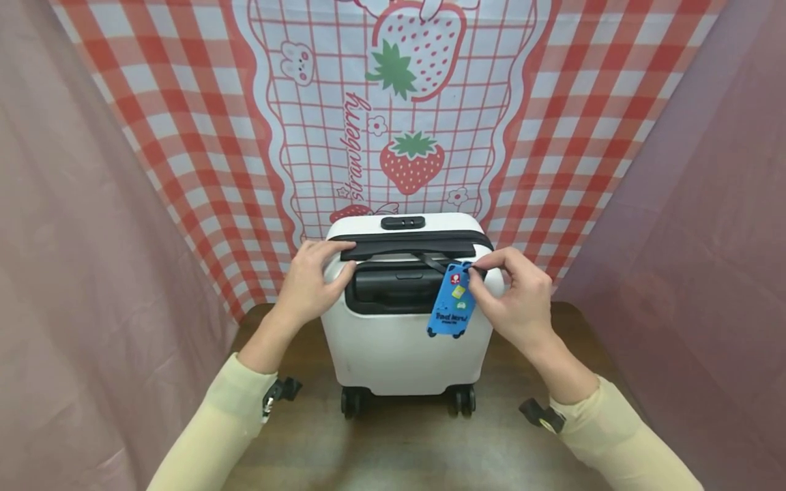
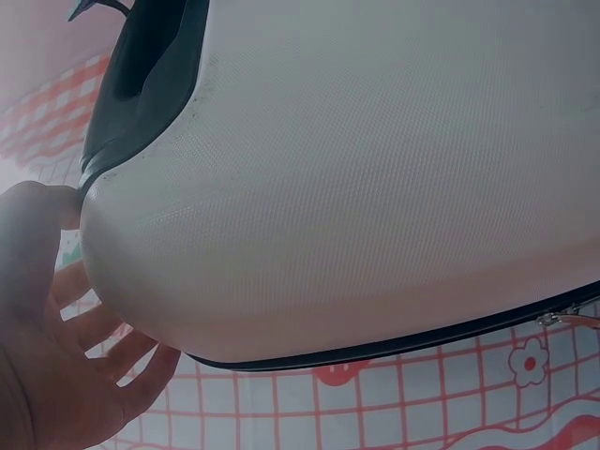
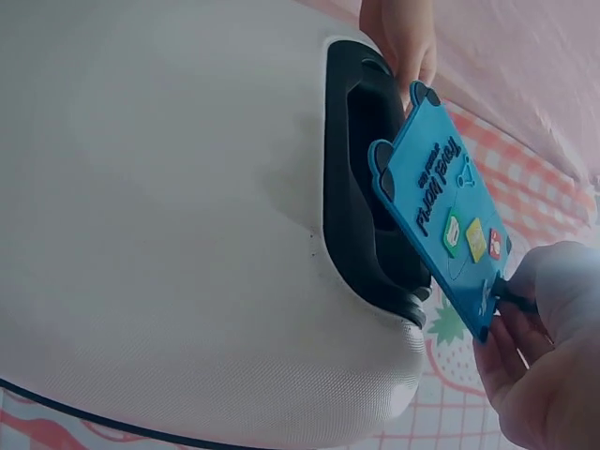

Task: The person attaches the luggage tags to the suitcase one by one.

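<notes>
A white suitcase (image 1: 405,354) stands upright, with a black carry handle (image 1: 393,247) across its top. My left hand (image 1: 316,283) rests on its upper left corner, fingertips at the handle's left end; in the left wrist view the hand (image 2: 66,328) lies along the rounded corner (image 2: 141,281). A blue luggage tag (image 1: 451,303) with small printed pictures hangs at the right of the handle on a black strap (image 1: 432,262). My right hand (image 1: 518,293) pinches the tag's strap end between thumb and forefinger. The right wrist view shows the tag (image 3: 445,206) tilted beside the black recess (image 3: 366,187).
The suitcase's black wheels (image 1: 351,402) stand on a brown wooden table (image 1: 399,450). Close behind hangs a red-and-white checked cloth (image 1: 202,129) with strawberries. Pink curtains (image 1: 694,239) flank both sides. A combination lock (image 1: 402,222) sits on the suitcase's top.
</notes>
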`<state>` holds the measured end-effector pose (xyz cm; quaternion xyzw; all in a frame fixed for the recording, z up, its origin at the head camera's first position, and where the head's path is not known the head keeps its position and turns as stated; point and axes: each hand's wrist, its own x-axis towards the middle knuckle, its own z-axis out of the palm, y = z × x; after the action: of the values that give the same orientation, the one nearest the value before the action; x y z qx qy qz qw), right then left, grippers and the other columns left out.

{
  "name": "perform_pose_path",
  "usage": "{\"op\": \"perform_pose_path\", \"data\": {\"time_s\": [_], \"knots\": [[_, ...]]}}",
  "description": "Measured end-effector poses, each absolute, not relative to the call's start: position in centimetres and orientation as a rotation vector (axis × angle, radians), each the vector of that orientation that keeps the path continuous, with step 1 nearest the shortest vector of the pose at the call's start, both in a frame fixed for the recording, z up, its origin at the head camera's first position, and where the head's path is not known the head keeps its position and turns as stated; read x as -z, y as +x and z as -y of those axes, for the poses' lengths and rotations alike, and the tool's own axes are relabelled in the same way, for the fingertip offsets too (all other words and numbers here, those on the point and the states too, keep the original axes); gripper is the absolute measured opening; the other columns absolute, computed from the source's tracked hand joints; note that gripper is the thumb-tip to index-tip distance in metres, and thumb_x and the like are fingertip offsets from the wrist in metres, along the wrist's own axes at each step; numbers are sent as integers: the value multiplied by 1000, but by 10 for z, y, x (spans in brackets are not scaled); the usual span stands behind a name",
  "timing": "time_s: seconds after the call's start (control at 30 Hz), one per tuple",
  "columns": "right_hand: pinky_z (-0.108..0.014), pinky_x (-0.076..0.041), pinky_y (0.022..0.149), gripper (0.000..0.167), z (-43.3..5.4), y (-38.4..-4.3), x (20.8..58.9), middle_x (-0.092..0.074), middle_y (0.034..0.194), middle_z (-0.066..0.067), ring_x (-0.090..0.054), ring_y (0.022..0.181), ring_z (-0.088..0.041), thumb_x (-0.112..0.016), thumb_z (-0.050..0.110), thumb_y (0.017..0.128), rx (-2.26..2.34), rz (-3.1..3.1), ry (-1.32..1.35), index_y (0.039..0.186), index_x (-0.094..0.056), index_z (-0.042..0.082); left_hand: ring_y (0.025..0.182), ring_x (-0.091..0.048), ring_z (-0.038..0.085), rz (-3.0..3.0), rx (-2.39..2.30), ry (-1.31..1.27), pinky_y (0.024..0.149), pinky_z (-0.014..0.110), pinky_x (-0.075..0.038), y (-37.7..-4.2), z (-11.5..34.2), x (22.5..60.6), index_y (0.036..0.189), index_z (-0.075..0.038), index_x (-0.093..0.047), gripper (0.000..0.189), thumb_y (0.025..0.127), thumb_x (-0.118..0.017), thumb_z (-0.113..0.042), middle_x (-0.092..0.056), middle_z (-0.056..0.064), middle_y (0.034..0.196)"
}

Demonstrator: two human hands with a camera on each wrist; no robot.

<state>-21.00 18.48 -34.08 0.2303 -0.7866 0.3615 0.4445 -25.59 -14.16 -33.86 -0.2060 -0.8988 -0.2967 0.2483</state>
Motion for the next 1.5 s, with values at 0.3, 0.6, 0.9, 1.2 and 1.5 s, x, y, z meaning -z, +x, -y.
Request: {"op": "perform_pose_path", "data": {"time_s": [0.3, 0.6, 0.9, 1.2, 1.5], "knots": [[-2, -45, 93, 14, -177, -212, 334, -77, 91, -13, -75, 87, -28, -81, 1, 85, -879, 1994, 578, 94, -70, 0, 121, -60, 34, 2455, 811, -551, 106, 54, -55, -255, 141, 339, 137, -14, -72, 40, 99, -73, -28, -72, 12, 140], [-20, -58, 86, 18, -171, -214, 326, -77, 92, -13, -76, 87, -26, -84, 4, 85, -808, 2030, 598, 95, -70, 0, 122, -59, 34, 2470, 813, -538, 106, 54, -54, -254, 141, 337, 137, -14, -72, 40, 100, -73, -28, -71, 12, 141], [-46, -66, 79, 18, -158, -221, 317, -76, 93, -14, -73, 88, -27, -86, 3, 85, -742, 2089, 710, 96, -71, 1, 124, -59, 34, 2478, 814, -527, 106, 55, -55, -254, 141, 337, 138, -14, -71, 40, 100, -72, -28, -70, 12, 143], [-43, -66, 82, 17, -151, -229, 316, -76, 95, -11, -71, 91, -25, -85, 3, 87, -699, 2157, 762, 96, -71, 2, 123, -59, 34, 2471, 805, -576, 108, 54, -53, -255, 141, 335, 137, -13, -71, 40, 100, -73, -28, -71, 12, 141], [-44, -63, 90, 13, -146, -245, 311, -75, 107, -10, -68, 101, -26, -84, 6, 89, -748, 2292, 854, 97, -73, 7, 117, -58, 34, 2510, 806, -606, 102, 53, -50, -259, 143, 329, 132, -10, -71, 37, 99, -72, -25, -71, 14, 138]]}}
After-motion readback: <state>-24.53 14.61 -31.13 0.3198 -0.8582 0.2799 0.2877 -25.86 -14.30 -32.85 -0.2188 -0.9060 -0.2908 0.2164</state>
